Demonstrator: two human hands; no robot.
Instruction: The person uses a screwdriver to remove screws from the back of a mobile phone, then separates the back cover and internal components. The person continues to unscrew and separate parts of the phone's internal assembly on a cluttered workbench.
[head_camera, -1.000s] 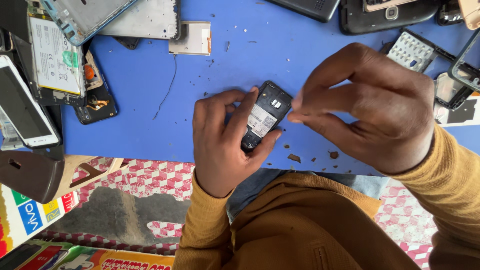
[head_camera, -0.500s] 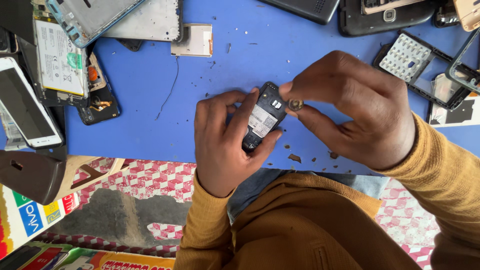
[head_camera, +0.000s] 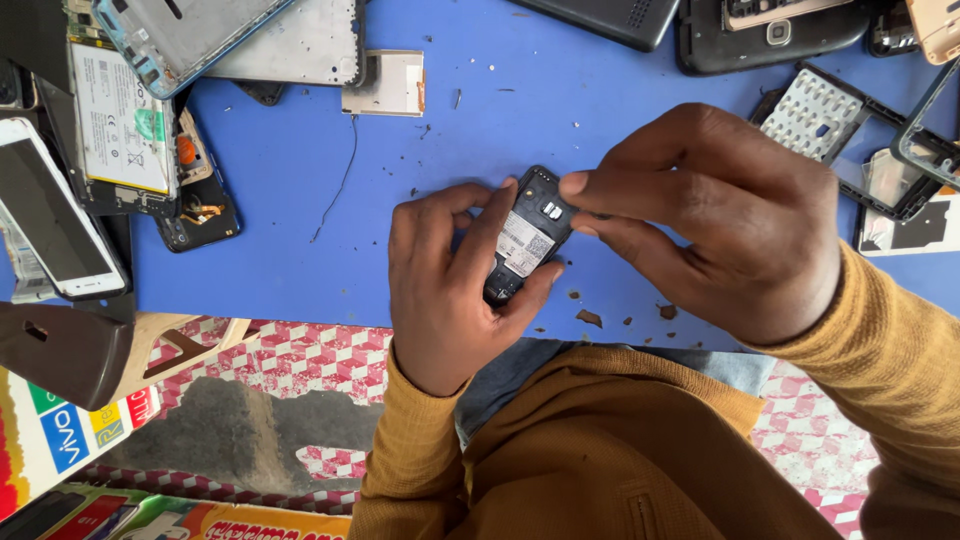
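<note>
At the near edge of the blue table (head_camera: 300, 250), right in front of the guy, the right fingertips (head_camera: 575, 185) were pinched almost shut, thumb and forefinger meeting at the top corner of a small black phone (head_camera: 525, 240). Couldn't tell if anything tiny sat between them, the fingers covered that spot. The right hand (head_camera: 720, 220) came in from about 3 o'clock of the phone, the rest of it curled loosely.

The left hand (head_camera: 450, 290) was wrapped around the phone from 8 o'clock, fingers closed on its lower half and thumb along the side. The phone was held just above the table, back cover off, label and slots facing up.

So to me this looked like fiddly work on the open back, up by the card slots. It'd call for a steady left grip and a very light pinch.

Compared with half a second earlier: back then a little round piece showed between the right fingers, just off the phone's corner. Now those fingers had slid onto the phone and the piece was out of sight. The left hand hadn't budged.

Further out: crumbs of debris (head_camera: 590, 318) at 5 o'clock, a thin wire (head_camera: 340, 185) at 10, a keypad frame (head_camera: 820, 110) at 2, and a white-screened phone (head_camera: 50, 215) way over at 9.
</note>
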